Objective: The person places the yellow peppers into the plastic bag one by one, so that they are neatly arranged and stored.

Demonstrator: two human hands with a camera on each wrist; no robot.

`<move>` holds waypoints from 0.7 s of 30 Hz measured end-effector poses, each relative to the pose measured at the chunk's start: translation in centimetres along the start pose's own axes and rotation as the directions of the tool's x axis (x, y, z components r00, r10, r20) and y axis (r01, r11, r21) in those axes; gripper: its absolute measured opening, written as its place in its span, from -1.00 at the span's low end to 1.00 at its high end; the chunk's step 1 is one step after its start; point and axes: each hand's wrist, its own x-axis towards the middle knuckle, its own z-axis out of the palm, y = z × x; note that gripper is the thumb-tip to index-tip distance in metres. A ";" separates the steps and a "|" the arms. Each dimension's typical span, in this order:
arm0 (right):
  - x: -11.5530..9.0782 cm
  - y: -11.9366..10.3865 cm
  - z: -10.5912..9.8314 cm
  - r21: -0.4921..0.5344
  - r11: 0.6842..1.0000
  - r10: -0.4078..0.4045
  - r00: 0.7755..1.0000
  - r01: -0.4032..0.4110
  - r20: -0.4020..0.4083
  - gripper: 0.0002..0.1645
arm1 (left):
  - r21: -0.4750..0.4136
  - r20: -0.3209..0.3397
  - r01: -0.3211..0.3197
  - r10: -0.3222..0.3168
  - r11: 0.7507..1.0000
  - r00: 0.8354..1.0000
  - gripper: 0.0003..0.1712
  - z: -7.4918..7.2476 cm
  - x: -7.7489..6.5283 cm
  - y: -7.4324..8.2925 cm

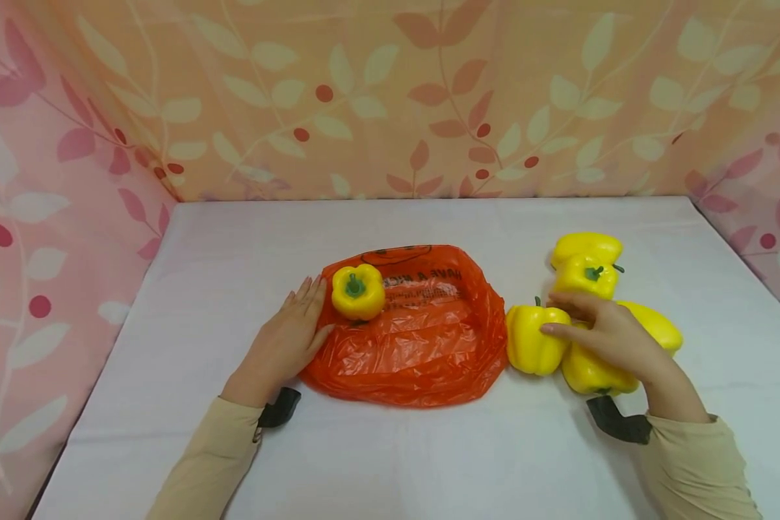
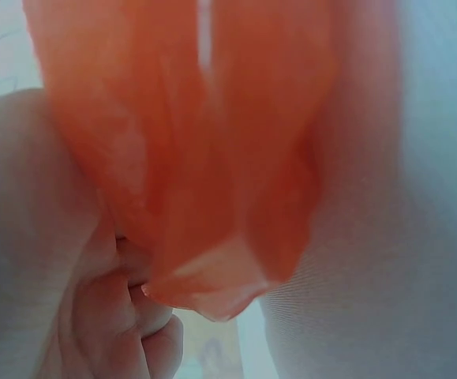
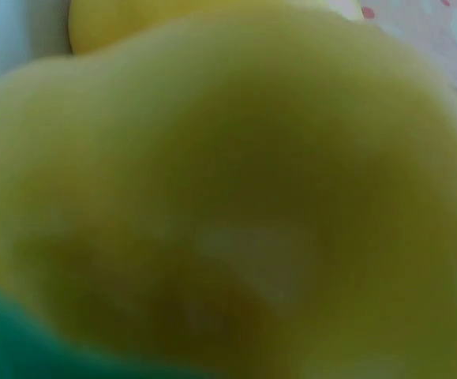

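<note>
An orange-red plastic bag [image 1: 422,347] with printing on it lies flat across the middle of the table. One yellow bell pepper [image 1: 370,300], green stem up, sits on its left part. My left hand [image 1: 292,325] rests along the bag's left edge with its fingers straight. Close up in the left wrist view, bag film [image 2: 212,158] hangs beside the fingers [image 2: 106,324]. At the bag's right edge, my right hand [image 1: 607,332] holds an upright yellow bell pepper [image 1: 529,347] by its upper right side, thumb in front. A blurred yellow pepper [image 3: 252,158] fills the right wrist view.
More yellow bell peppers lie around my right hand: one under the palm [image 1: 594,372], one to its right [image 1: 656,328], and two behind, a nearer one [image 1: 575,282] and a farther one [image 1: 588,245]. Patterned cloth [image 1: 390,94] hangs behind the white table [image 1: 416,462].
</note>
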 end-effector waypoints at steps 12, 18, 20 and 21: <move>-0.3 -0.3 0.1 0.005 0.990 -0.143 0.990 0.143 -0.019 -0.25 | -0.009 0.012 0.004 -0.004 1.000 1.000 -0.15 -0.3 0.0 0.2; -0.5 -0.5 -0.2 -0.041 0.993 -0.105 0.994 0.106 0.031 -0.15 | -0.019 0.013 0.010 -0.009 1.000 1.000 -0.15 -0.3 0.0 0.2; -0.6 -0.6 -0.3 -0.071 0.992 -0.099 0.994 0.102 0.043 -0.14 | -0.017 0.010 0.007 -0.007 1.000 1.000 -0.15 -0.3 0.0 0.2; -0.6 -0.6 -0.3 -0.082 0.991 -0.104 0.994 0.107 0.043 -0.15 | -0.015 0.008 0.006 -0.006 1.000 1.000 -0.15 -0.3 0.0 0.2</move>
